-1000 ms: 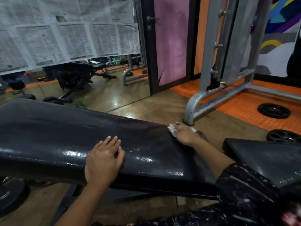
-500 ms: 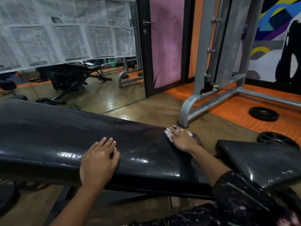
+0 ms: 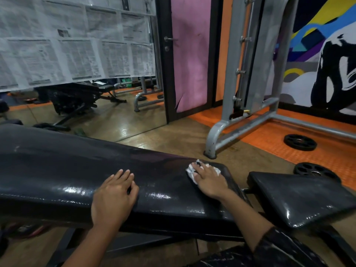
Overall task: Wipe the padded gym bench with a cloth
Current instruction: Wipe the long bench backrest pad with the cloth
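bench [image 3: 57,160] unchanged: flat right hand [image 3: 209,180] still presses cloth [image 3: 190,171], left hand [image 3: 113,197] flat.

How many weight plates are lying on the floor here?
2 in direct view: one weight plate flat on the orange mat by the grey rack, another behind the small black seat pad, partly hidden. The mirror reflects more; others may be hidden.

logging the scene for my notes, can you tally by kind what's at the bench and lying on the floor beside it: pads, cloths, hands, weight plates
bench pads: 2, the long back pad and the seat pad
white cloth: 1
hands: 2, left hand and right hand
weight plates: 2, one on the orange mat, one behind the seat pad
total: 7
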Action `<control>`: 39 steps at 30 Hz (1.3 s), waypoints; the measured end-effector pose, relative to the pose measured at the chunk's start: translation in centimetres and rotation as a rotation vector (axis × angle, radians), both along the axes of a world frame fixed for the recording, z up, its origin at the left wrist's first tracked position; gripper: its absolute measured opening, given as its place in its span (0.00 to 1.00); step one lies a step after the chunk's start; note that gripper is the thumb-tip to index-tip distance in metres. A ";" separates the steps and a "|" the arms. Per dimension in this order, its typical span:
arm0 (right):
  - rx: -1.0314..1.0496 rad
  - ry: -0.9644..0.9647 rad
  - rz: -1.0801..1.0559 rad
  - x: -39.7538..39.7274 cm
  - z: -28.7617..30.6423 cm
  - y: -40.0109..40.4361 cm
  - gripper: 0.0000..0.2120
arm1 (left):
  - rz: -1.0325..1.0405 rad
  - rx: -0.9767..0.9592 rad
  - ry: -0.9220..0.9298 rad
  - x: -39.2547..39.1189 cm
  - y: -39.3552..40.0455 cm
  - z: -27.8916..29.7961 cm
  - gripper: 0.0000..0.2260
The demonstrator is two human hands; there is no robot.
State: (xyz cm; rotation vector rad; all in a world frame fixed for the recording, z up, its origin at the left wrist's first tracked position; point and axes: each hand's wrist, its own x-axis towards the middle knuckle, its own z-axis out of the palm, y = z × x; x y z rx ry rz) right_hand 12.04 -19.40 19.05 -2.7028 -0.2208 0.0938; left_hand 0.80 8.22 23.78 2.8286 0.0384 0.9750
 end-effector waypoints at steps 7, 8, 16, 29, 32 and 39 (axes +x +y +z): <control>0.010 -0.180 0.259 -10.8 -0.3 -0.4 0.21 | -0.011 -0.012 0.002 0.0 0.2 -0.1 0.20; 0.032 -0.144 0.246 -10.5 -0.5 -1.4 0.20 | -0.014 -0.013 0.004 -0.1 0.2 0.0 0.20; 0.030 0.020 -0.009 -2.3 0.6 1.6 0.26 | -0.009 0.001 0.041 -0.3 -0.1 0.3 0.21; 0.054 0.016 -0.037 -3.9 0.4 0.0 0.24 | 0.002 0.020 0.061 -0.6 -0.3 0.8 0.22; 0.028 0.007 0.000 -4.6 1.5 2.6 0.23 | 0.008 0.011 0.065 -0.5 -0.2 0.7 0.22; 0.027 -0.135 0.273 -11.0 0.9 0.9 0.28 | 0.009 0.044 0.042 -0.7 -0.1 0.9 0.22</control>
